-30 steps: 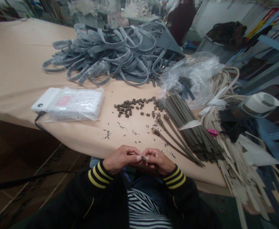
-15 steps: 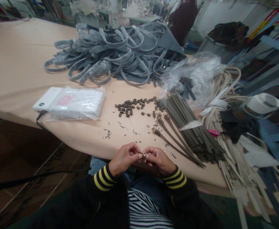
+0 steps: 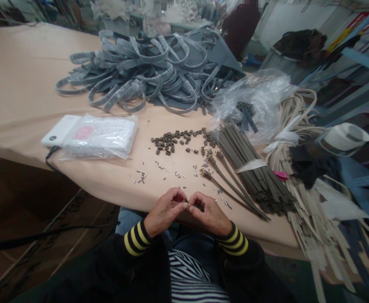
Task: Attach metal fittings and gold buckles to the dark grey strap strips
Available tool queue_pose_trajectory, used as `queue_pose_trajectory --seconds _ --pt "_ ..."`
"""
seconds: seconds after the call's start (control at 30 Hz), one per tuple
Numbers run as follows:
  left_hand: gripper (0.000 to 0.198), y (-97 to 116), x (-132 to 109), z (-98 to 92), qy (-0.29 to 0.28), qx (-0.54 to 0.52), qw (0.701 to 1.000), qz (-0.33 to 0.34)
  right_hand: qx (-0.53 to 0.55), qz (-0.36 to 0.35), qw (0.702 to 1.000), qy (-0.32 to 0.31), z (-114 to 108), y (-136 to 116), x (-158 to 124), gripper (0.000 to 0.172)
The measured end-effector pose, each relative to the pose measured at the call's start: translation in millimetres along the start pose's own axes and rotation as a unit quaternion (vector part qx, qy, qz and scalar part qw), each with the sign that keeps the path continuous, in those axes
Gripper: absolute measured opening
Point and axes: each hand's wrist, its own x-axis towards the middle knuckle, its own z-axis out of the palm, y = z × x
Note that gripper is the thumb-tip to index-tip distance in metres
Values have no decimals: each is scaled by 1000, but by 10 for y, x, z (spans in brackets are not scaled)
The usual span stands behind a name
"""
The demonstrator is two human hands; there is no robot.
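Observation:
My left hand (image 3: 168, 210) and my right hand (image 3: 208, 213) meet at the table's front edge, fingertips pinched together. Between them is a small gold-coloured buckle (image 3: 188, 203), mostly covered by the fingers. A bit of dark olive strap (image 3: 198, 207) shows beside the right fingers. Just beyond the hands, tiny metal and dark bits (image 3: 178, 175) lie scattered. To the right, several olive straps with buckles (image 3: 224, 189) lie loose, their buckle ends pointing away from me. Farther back is a heap of small olive strap loops (image 3: 168, 142).
A bundle of olive straps (image 3: 253, 172) tied with a white band lies to the right, beside pale straps (image 3: 310, 227) and a clear plastic bag (image 3: 260, 97). Grey looped straps (image 3: 146, 71) pile up at the back. At left sits a plastic-wrapped white device (image 3: 99, 136) with a cable.
My right fingers have curled in and shifted slightly at the buckle, and more of the strap shows. My left hand keeps its pinch. Things on the table have not moved.

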Motion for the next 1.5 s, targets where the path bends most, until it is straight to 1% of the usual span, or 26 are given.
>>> queue_pose_trajectory --seconds 0.03,0.1,0.17,0.2,0.3,0.4,0.6,0.8,0.97,1.1,1.17,1.27,1.33,1.4,1.5 --pt "14 7 5 -17 -21 -7 1000 -2 -20 -5 1000 2 -10 -12 1 12" --pt "18 10 20 -56 -79 -56 995 -18 -39 -8 999 -7 -26 -37 -3 11" --pt "22 -9 38 -90 -143 -139 979 -49 -43 1 999 -25 -36 -64 -13 12" --pt "25 -26 45 -101 -164 -185 967 -66 -42 7 999 -32 -39 -77 -20 13" --pt "30 -87 54 -109 -188 -281 934 -112 -45 27 998 -40 -48 -108 -43 15" --pt "29 -128 44 -93 -182 -323 919 -136 -64 42 996 -39 -65 -115 -59 15" --pt "28 -92 14 -80 -148 -376 905 -131 -63 36 996 -55 -112 -147 -60 5" --pt "30 -33 -9 -88 -145 -389 901 -122 -114 46 992 -36 -106 -277 -68 6" --pt "33 -5 -25 -82 -143 -382 904 -131 -163 54 985 -3 -100 -283 -64 5" --pt "38 47 -18 -87 -128 -394 899 -142 -175 59 983 -8 -120 -287 -40 6" --pt "41 60 -4 -79 -111 -374 910 -141 -172 62 983 -8 -118 -292 -25 6" --pt "41 51 25 -59 -85 -296 944 -121 -174 52 983 7 -96 -292 -5 5" --pt "38 41 44 -53 -77 -246 960 -112 -182 36 982 21 -78 -290 4 5" --pt "37 38 58 -64 -84 -215 966 -120 -197 27 980 31 -69 -291 10 4" --pt "36 50 62 -114 -112 -191 966 -137 -219 32 975 30 -78 -301 13 4"
